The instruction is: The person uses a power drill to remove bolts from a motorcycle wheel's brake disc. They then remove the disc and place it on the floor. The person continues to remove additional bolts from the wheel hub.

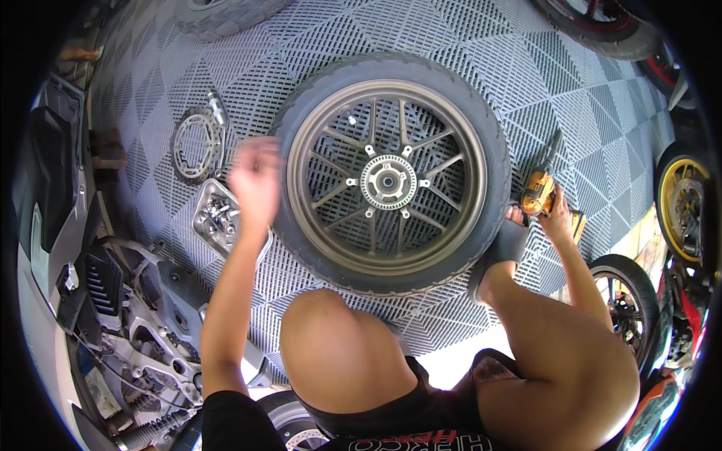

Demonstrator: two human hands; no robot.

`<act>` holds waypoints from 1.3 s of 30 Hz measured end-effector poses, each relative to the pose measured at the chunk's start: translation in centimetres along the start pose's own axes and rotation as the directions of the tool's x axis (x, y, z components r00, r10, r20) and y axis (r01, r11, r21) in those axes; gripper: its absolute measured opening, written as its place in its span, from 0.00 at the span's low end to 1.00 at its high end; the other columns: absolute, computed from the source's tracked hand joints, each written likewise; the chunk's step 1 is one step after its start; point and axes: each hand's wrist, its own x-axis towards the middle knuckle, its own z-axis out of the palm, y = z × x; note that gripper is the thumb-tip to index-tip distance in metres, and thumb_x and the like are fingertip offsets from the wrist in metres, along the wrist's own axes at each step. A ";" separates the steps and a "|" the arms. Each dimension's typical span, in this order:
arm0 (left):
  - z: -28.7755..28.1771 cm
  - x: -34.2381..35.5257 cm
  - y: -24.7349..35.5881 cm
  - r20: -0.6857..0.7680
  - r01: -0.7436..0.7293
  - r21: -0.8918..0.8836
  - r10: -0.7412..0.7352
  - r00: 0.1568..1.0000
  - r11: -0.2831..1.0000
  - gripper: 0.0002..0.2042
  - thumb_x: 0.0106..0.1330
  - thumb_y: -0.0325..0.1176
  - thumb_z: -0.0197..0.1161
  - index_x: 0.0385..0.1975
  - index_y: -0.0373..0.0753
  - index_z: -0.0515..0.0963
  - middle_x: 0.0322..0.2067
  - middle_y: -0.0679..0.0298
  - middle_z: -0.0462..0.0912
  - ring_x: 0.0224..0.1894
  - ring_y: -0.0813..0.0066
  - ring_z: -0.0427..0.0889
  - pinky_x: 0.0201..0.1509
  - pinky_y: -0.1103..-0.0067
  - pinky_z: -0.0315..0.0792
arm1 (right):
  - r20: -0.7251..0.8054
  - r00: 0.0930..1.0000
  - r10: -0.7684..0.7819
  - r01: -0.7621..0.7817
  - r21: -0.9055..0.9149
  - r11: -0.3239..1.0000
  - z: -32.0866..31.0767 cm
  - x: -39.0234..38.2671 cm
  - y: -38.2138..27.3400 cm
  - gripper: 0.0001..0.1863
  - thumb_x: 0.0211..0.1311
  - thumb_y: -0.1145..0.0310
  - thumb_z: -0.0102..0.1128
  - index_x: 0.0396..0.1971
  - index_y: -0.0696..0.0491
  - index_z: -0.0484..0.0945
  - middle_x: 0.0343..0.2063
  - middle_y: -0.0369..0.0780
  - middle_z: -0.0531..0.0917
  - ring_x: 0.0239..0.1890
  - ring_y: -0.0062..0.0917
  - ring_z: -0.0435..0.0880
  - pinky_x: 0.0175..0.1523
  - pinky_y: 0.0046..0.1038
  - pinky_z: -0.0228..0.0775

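Note:
A motorcycle wheel with a black tyre and a bronze spoked rim lies flat on the floor in front of me. At its hub sits a silver toothed ring. My right hand is wrapped round the handle of a yellow and black cordless drill, right of the wheel, its nose pointing away from me. My left hand is in the air by the tyre's left edge, smeared by motion, so its fingers cannot be made out. Just below that hand stands a metal tray of bolts and small parts.
A brake disc lies on the left, with a silver-ended hand tool beside it. A partly stripped motorcycle fills the lower left. More wheels and motorcycles line the right. My sandalled foot rests against the tyre. Grey grid tiles cover the floor.

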 end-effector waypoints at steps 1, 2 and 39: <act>1.4 -1.2 3.5 0.241 -0.048 -0.031 0.054 0.969 0.998 0.10 0.68 0.34 0.62 0.45 0.38 0.81 0.35 0.62 0.85 0.33 0.72 0.84 0.38 0.75 0.78 | 0.019 0.999 0.029 -0.029 0.044 0.999 -0.2 0.4 -0.4 0.50 0.48 0.76 0.69 0.71 0.59 0.51 0.60 0.56 0.71 0.60 0.52 0.73 0.64 0.43 0.69; 3.2 -1.1 5.9 0.357 -0.361 0.019 0.331 0.873 0.932 0.12 0.67 0.34 0.64 0.46 0.38 0.81 0.39 0.61 0.84 0.39 0.69 0.83 0.43 0.73 0.77 | -0.008 1.000 0.009 -0.009 0.004 1.000 -0.3 0.7 0.0 0.50 0.50 0.73 0.71 0.72 0.59 0.50 0.59 0.56 0.72 0.60 0.52 0.73 0.66 0.41 0.68; 14.3 1.1 7.9 0.578 -0.509 0.267 0.287 0.764 0.818 0.13 0.69 0.40 0.60 0.24 0.41 0.79 0.23 0.65 0.77 0.35 0.67 0.75 0.43 0.71 0.68 | -0.038 0.999 -0.022 0.028 0.181 0.983 -5.0 3.4 -5.0 0.52 0.55 0.61 0.66 0.74 0.53 0.44 0.52 0.59 0.78 0.38 0.55 0.84 0.39 0.48 0.79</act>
